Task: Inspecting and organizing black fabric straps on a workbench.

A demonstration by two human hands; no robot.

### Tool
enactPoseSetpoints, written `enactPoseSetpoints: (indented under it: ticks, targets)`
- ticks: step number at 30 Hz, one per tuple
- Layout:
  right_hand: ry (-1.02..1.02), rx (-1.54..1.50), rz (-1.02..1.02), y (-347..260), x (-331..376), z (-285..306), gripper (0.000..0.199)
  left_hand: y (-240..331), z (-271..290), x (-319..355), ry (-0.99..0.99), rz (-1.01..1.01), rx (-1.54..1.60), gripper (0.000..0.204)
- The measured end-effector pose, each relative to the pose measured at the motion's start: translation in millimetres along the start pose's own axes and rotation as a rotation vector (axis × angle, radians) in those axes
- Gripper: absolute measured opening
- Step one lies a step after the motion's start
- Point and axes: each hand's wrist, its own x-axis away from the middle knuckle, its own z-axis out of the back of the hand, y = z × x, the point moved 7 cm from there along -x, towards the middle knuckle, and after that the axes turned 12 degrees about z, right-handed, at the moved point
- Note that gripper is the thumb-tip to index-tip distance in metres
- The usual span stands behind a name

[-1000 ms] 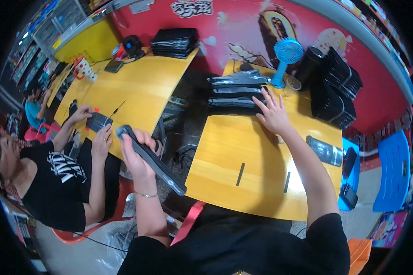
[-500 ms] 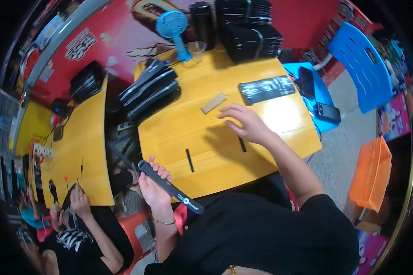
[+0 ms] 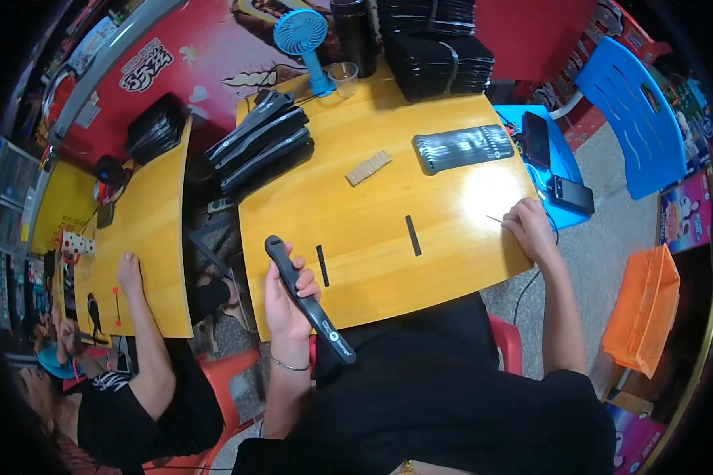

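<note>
Left hand (image 3: 287, 309) was curled round a long black folded item (image 3: 322, 323), fingers closed about its middle, ends jutting out both ways. Right hand (image 3: 529, 229), at the table's (image 3: 364, 226) edge, had its fingertips pinched on a thin sliver (image 3: 495, 219). Likely trouble: a slack pinch that close to the edge could have dropped the sliver off beside the right hand; the folded item (lower end over the lap) might have tipped or opened if the left fingers eased. Hidden: the folded item's underside, against the left palm. Sliver too small to identify; glare just ahead-left of the right hand washed out the wood.
</note>
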Motion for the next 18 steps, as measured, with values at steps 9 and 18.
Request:
enactPoseSetpoints:
  ticks: [9, 18]
  targets:
    - [0.091, -0.205, 0.311, -125, -136, -49, 0.030, 22, 9, 21, 0.087, -0.091, -0.118, 0.036]
    - [-0.118, -0.030, 0.258, -116, -275, -119, 0.033, 38, 20, 32, 0.179, -0.219, -0.108, 0.033]
